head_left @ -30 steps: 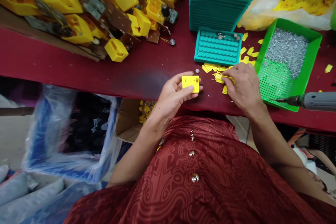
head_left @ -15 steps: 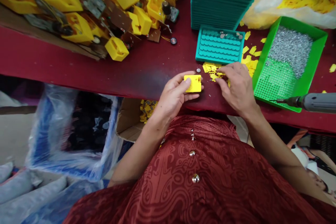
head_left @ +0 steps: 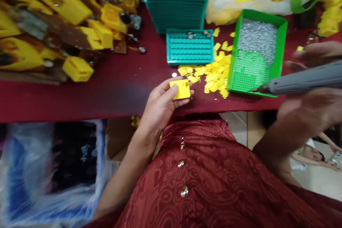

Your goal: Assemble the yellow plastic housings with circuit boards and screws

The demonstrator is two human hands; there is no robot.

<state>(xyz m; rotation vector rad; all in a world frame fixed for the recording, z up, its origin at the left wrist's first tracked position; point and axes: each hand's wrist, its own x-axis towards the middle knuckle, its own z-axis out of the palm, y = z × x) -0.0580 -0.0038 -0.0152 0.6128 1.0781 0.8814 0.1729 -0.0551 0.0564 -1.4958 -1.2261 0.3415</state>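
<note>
My left hand [head_left: 161,101] holds a small yellow plastic case [head_left: 181,89] between thumb and fingers, above the table's front edge. At the far right, my right hand [head_left: 317,108] is smeared by motion. Its fingers are apart, above and below a grey electric screwdriver [head_left: 307,78] that hides part of the hand. The screwdriver's bit points left over the front edge of a green tray [head_left: 231,73] with many small silver screws [head_left: 258,37]. Loose small yellow plastic pieces [head_left: 217,74] lie between that tray and the left hand. One small round silver disc [head_left: 174,74] sits just beyond the case.
A teal tray [head_left: 191,48] with a few silver discs stands before a tall stack of teal trays [head_left: 179,12]. Yellow housings [head_left: 77,68] with wired parts pile up at the left. A bag of yellow pieces [head_left: 221,7] lies behind. Below is a plastic-lined blue crate [head_left: 100,171].
My right hand has left the loose yellow pieces and moved right to the screwdriver. The left hand still holds the yellow case. The view has shifted to the right.
</note>
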